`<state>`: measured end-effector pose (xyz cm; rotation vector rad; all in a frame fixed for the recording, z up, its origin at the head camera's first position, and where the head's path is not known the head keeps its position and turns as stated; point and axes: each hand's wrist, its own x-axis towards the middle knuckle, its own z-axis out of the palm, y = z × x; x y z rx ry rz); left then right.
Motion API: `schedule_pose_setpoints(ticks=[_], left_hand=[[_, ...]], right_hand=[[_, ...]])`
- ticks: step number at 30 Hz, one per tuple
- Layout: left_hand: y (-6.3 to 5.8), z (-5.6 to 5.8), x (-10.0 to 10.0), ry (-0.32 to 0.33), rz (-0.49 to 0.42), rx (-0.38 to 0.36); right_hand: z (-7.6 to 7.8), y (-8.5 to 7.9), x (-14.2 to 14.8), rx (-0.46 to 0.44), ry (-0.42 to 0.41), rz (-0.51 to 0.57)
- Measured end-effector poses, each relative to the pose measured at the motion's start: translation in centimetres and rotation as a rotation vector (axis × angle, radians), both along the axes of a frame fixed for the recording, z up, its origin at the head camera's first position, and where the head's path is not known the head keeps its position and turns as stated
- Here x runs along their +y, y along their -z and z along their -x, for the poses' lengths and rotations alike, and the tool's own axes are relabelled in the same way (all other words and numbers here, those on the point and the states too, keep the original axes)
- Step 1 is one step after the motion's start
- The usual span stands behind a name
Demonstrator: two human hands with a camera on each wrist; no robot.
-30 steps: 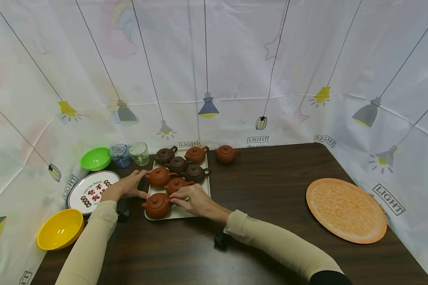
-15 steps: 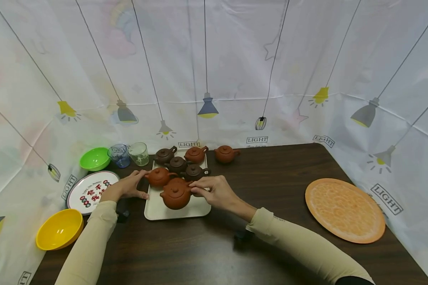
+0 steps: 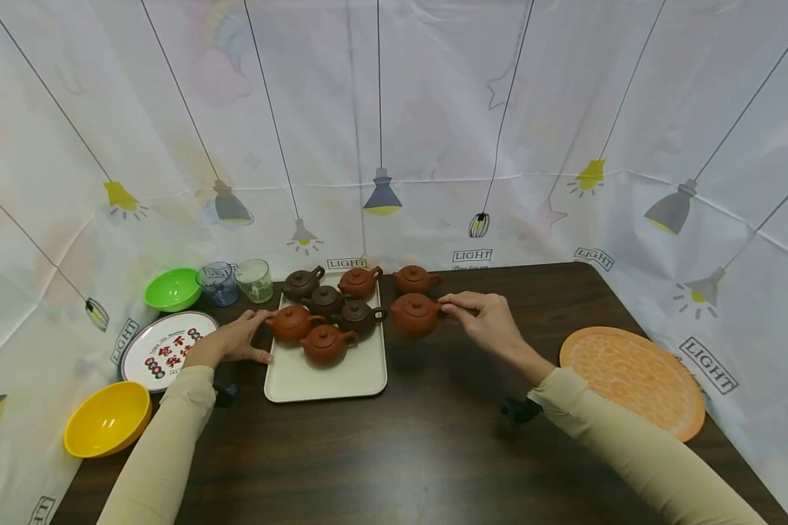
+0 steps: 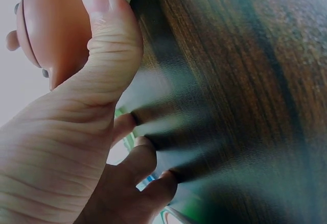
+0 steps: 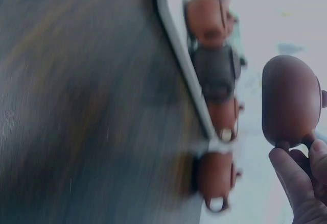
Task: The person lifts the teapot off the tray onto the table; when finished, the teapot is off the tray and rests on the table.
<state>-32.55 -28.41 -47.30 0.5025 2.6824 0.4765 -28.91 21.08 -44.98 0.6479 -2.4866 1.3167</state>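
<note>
My right hand pinches the handle of a reddish-brown clay teapot, held up off the table to the right of the cream tray. In the right wrist view the thumb and fingers close on that handle, and the teapot hangs level. My left hand stays at the tray's left side; its thumb touches the tray's edge and the other fingers reach down to the table. Three dark brown teapots and three reddish ones stand on the tray, the nearest reddish teapot beside my left thumb.
Another reddish teapot stands on the table behind the held one. At the left are a green bowl, a blue glass, a clear glass, a white plate and a yellow bowl. An orange round mat lies right.
My right hand has lifted the front teapot from the tray by its handle and carried it right, past the tray's edge. The left hand has hardly moved.
</note>
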Motion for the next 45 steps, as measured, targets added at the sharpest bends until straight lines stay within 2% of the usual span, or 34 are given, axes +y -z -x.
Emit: schedule_pose_setpoints(ticks=[3, 8, 15, 20, 28, 31, 37, 45], left_hand=[[0.1, 0.1, 0.0, -0.004, 0.006, -0.006], [0.3, 0.1, 0.0, -0.009, 0.008, -0.011], [0.6, 0.2, 0.3, -0.018, 0.014, -0.003], [0.6, -0.1, 0.5, -0.017, 0.019, -0.012], [0.6, 0.3, 0.4, -0.016, 0.015, -0.003], [0.7, 0.4, 0.4, -0.015, 0.021, -0.004], [0.7, 0.4, 0.3, -0.026, 0.028, -0.015], [0.4, 0.3, 0.1, -0.03, 0.029, -0.006]], right_hand=[[1.2, 0.2, 2.0, -0.031, 0.046, 0.038], [3.4, 1.3, 4.7, -0.015, 0.129, 0.084], [6.0, 2.9, 7.1, 0.073, 0.271, -0.021], [7.7, 4.2, 8.1, 0.019, 0.334, -0.043], [10.2, 5.4, 8.6, -0.076, 0.424, -0.083], [10.9, 5.8, 8.7, -0.115, 0.434, -0.065], [11.6, 6.4, 8.7, -0.181, 0.382, 0.014], [12.1, 6.6, 8.6, -0.187, 0.367, 0.014]])
